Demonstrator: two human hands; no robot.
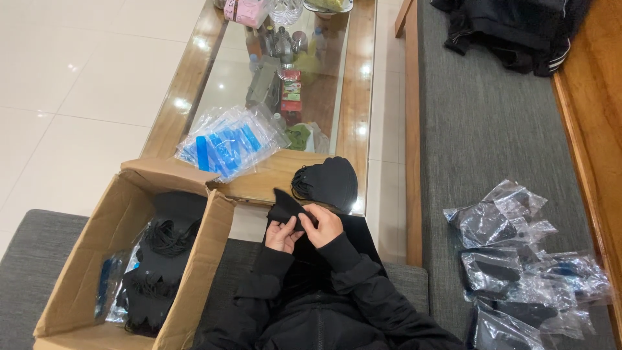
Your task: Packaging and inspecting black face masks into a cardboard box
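Observation:
My left hand (283, 234) and my right hand (322, 224) meet in front of my chest, both gripping one folded black face mask (287, 205). Its pointed end sticks up and left above my fingers. A small stack of black masks (328, 181) lies on the near end of the wood-framed glass table (360, 97), just beyond my hands. On the table's near left lies a pile of clear plastic bags with blue strips (228, 142). My sleeves are black.
An open cardboard box (206, 256) at my left holds several black masks and some bags. On the grey sofa seat (492, 142) at right lie bagged black masks (521, 266). Dark clothing (512, 32) sits at the far right. Bottles and glassware crowd the table's far end.

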